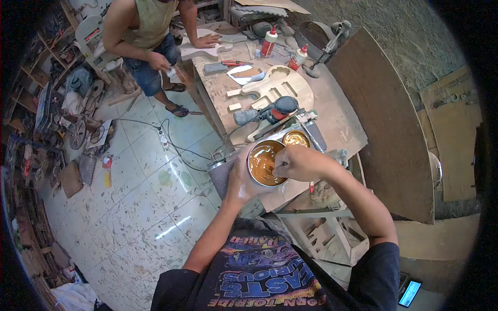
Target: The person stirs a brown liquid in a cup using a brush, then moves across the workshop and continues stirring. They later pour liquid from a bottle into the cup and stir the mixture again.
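Note:
My left hand (243,177) is wrapped around the side of an open metal can (260,171) holding glossy amber-brown liquid. Over the can's right rim, my right hand (301,162) has its fingers curled together, with the fingertips down at the liquid. A swirl marks the surface there; anything pinched in those fingers is hidden. Just beyond the can, a round metal lid or second container (296,139) shows the same amber coating. It rests by a bench sander (220,173), whose abrasive belt shows beside my left hand.
The workbench (334,116) bears an electric sander (282,108), a routed wooden guitar body (299,83), glue bottles (269,42) and pliers (236,63). Across it, a person (149,42) rests one hand on a pale guitar-shaped board (202,50). Power cords (183,149) cross the tiled floor.

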Action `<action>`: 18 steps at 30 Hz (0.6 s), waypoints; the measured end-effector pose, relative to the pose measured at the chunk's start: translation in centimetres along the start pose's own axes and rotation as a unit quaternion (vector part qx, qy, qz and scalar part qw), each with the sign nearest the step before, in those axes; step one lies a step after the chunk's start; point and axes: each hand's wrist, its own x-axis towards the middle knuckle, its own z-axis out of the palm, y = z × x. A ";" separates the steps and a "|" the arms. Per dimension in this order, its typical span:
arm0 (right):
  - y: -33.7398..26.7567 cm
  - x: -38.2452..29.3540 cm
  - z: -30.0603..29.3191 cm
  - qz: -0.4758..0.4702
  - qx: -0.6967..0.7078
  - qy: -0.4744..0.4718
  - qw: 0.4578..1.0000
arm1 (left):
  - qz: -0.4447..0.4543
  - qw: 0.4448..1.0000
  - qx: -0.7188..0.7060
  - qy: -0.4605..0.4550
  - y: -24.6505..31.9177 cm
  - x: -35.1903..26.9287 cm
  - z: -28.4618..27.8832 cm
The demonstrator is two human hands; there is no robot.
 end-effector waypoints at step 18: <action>-0.2 1.4 2.0 0.034 -0.101 0.161 0.981 | 0.050 0.997 0.035 0.041 0.1 -0.4 0.1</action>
